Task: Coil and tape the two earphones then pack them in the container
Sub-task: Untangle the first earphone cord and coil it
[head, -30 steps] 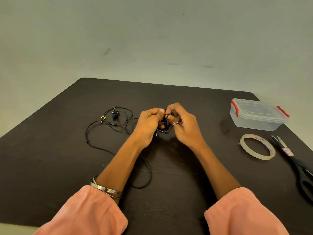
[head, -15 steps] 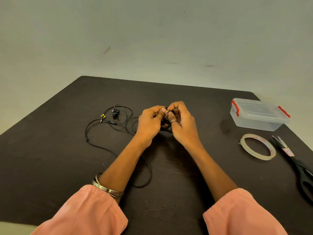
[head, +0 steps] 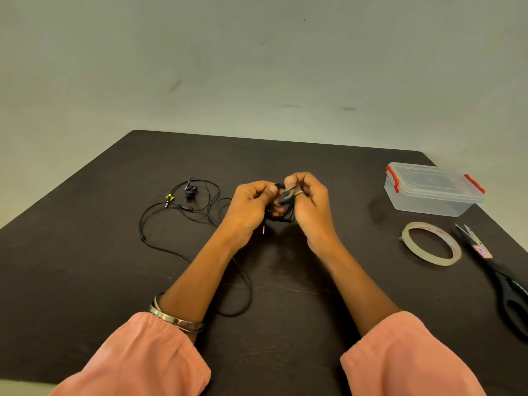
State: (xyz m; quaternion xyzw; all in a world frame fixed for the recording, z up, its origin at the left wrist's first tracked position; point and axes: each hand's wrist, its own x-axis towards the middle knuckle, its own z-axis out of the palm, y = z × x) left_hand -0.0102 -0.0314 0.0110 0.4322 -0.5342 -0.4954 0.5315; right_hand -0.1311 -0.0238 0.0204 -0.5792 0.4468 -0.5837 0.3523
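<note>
Both hands are bunching up a small black coiled earphone [head: 281, 205] above the middle of the dark brown wooden counter [head: 85, 252]. The left hand [head: 250, 205] and right hand [head: 310, 204] are each curling their fingers around the coil, grip clamped on it from either side, with its silver jack plug dangling below the left palm. Left of that coil, the second black earphone with a yellow tag [head: 188, 201] is lying loose and uncoiled, its cable trailing under the left forearm. Well to the right of the coil, the clear plastic container with red clips [head: 431, 188] is sitting closed, and nearer than it are lying a beige tape roll [head: 430, 247] and black-handled scissors [head: 503, 281].
</note>
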